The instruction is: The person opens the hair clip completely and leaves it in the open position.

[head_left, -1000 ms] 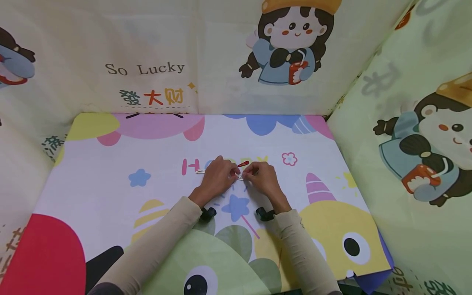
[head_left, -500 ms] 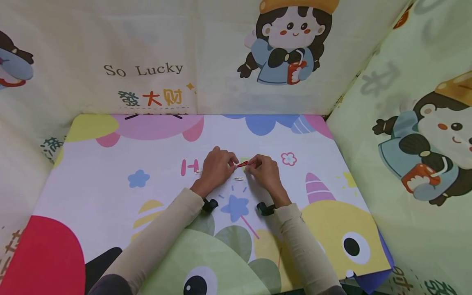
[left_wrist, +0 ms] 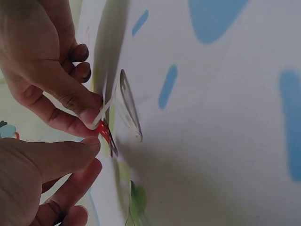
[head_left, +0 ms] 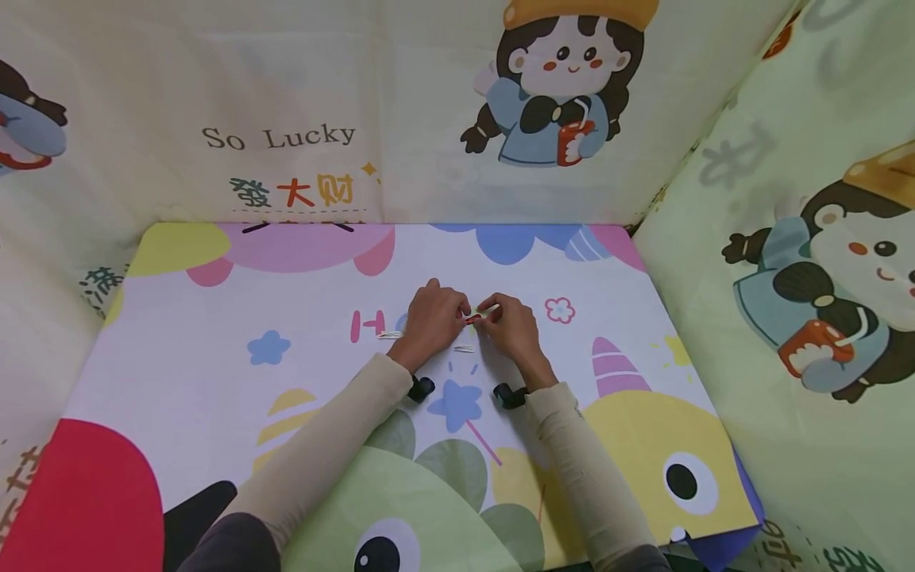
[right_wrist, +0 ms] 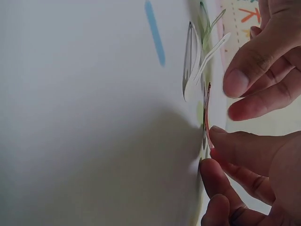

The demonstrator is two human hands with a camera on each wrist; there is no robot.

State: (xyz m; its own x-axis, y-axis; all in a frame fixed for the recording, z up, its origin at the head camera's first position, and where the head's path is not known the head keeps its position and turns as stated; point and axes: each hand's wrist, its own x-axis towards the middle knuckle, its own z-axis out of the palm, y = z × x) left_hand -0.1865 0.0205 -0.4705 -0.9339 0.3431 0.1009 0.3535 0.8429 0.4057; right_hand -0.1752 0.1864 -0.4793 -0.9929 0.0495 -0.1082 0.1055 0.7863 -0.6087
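Note:
A red snap hair clip (right_wrist: 208, 113) is pinched between the thumb and index finger of my right hand (right_wrist: 263, 169), just over the tabletop. My left hand (head_left: 438, 318) is close beside it, thumb and index fingertip (right_wrist: 236, 84) near the clip with a small gap. Nothing is visible between those left fingers in the right wrist view. On the near side of the hands lies a white snap hair clip (head_left: 463, 348), one arm of it raised in the wrist views. Further white hair clips (head_left: 389, 335) lie left, by my left wrist.
The hands are over a table (head_left: 193, 334) covered with a printed cartoon cloth. Printed curtains (head_left: 422, 95) hang behind and on both sides. A black camera (head_left: 422, 388) sits at my left wrist, and another black camera (head_left: 510, 396) at my right.
Both hands have moved from the white clip to the red clip, slightly farther from me. The left hand has shifted right, closer to the right hand, and the red clip now shows less between them.

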